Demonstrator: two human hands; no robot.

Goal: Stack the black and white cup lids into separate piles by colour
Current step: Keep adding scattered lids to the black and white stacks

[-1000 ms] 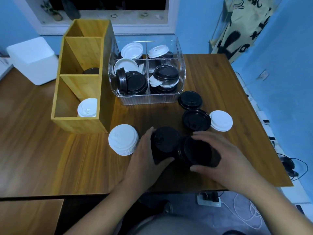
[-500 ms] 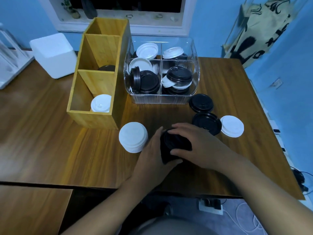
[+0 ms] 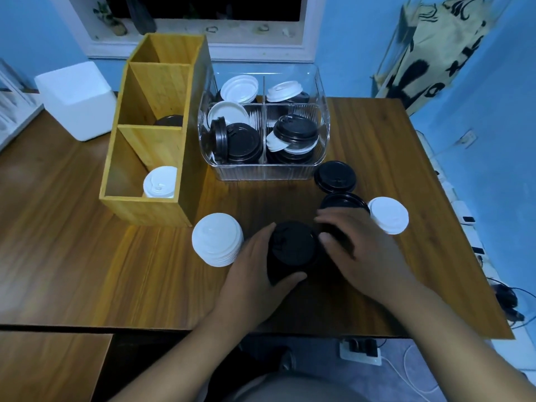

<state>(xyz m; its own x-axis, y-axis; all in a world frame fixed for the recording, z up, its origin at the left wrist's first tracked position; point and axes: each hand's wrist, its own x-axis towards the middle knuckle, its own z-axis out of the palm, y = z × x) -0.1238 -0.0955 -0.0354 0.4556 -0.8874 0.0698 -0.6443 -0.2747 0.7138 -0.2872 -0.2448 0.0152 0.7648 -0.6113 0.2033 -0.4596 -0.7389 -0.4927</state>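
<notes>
Black lid stack (image 3: 291, 246), right hand (image 3: 361, 250) now alongside

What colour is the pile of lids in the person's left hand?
The pile is black; head view.

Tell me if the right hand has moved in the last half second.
Yes: the right hand came off the black stack, going right toward the loose black lid.

Two piles of lids are shown on the surface (image 3: 72, 256): one white pile (image 3: 217, 242) and one black pile (image 3: 291, 248). Two loose black lids (image 3: 335, 176) (image 3: 342, 200) and one loose white lid (image 3: 388, 215) are counted nearby. Perhaps ten more are jumbled in one clear bin (image 3: 261, 172).
</notes>
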